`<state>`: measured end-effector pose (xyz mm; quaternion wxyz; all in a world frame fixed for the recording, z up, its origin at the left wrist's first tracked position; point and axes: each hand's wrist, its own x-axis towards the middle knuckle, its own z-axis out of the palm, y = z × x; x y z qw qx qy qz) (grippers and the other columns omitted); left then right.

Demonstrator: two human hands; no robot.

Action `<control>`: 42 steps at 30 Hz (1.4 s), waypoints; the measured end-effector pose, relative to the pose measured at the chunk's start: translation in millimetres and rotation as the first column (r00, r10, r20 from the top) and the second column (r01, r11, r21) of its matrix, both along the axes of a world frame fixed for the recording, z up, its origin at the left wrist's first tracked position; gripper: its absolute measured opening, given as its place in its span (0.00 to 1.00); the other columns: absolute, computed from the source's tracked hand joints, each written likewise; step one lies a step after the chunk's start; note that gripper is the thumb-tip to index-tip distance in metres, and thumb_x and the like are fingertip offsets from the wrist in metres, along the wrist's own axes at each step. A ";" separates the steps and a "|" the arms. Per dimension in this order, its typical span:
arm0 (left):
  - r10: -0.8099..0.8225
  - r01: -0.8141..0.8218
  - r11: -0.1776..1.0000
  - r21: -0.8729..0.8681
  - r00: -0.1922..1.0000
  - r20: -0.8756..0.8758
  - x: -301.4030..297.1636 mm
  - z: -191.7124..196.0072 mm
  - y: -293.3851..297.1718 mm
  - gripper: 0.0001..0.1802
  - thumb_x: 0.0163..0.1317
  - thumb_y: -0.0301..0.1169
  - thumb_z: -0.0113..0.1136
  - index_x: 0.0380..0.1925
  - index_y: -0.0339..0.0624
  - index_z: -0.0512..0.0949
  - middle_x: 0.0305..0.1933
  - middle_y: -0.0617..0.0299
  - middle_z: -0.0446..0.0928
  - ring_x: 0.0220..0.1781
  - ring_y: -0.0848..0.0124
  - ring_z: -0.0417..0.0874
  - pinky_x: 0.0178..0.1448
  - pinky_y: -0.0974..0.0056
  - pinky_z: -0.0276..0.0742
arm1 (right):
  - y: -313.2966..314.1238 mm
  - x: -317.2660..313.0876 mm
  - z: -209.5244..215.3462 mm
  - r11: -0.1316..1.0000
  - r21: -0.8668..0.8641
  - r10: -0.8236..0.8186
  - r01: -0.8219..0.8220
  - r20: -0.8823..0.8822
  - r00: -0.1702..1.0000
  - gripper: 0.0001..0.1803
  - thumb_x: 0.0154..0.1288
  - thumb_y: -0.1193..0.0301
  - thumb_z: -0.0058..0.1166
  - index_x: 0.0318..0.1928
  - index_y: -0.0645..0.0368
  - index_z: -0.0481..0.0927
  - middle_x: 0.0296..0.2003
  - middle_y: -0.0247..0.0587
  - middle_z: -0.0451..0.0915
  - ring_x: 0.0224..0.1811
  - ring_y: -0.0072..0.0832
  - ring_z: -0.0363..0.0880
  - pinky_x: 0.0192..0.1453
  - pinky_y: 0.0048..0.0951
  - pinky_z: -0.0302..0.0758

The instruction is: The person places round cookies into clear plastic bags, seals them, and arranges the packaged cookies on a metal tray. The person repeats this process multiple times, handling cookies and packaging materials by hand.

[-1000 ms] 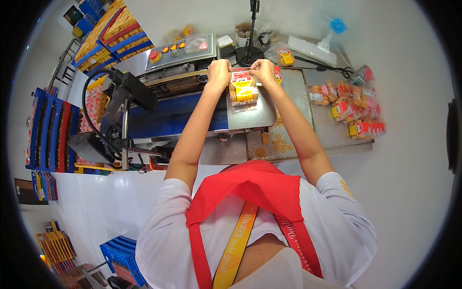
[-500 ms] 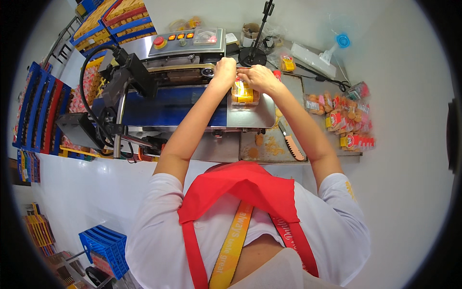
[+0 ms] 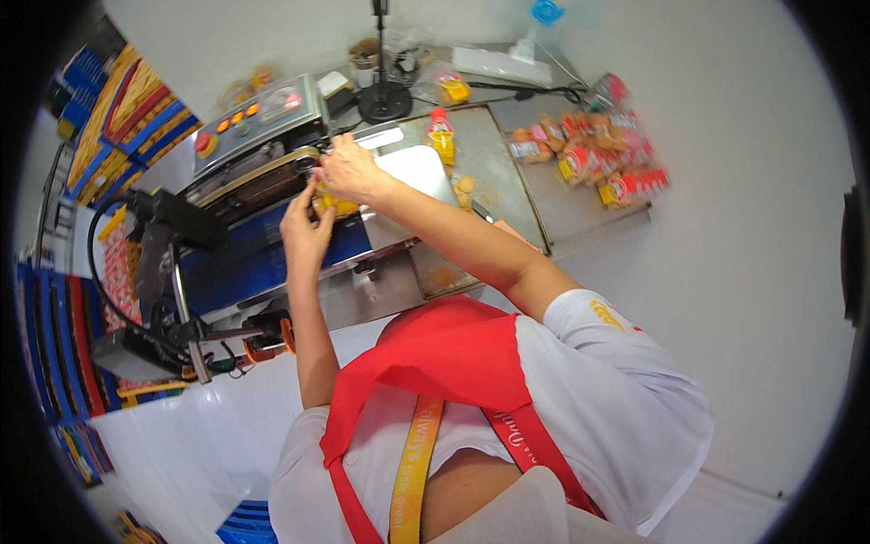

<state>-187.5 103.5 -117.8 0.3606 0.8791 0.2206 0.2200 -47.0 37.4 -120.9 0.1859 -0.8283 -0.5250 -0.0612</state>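
Head view, near to far: left hand [image 3: 306,234] and right hand [image 3: 349,170] both pinched on a yellow packet [image 3: 333,203], held at the mouth of a grey sealing machine [image 3: 258,154] at the steel table's [image 3: 580,213] left edge. Beyond, one red-and-yellow packet [image 3: 441,136] upright on a metal tray [image 3: 494,168]. Farther right, heap of red and yellow packets [image 3: 594,159] near the table's right edge.
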 end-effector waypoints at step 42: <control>-0.319 0.416 -0.320 -0.851 0.799 0.510 110.3 31.1 -103.6 0.26 0.64 0.49 0.51 0.54 0.43 0.69 0.51 0.57 0.76 0.49 0.68 0.80 0.50 0.59 0.79 | -240.9 72.1 143.4 0.886 0.445 0.080 0.127 -0.417 0.905 0.21 0.66 0.52 0.47 0.38 0.59 0.80 0.40 0.34 0.75 0.44 0.19 0.69 0.47 0.23 0.66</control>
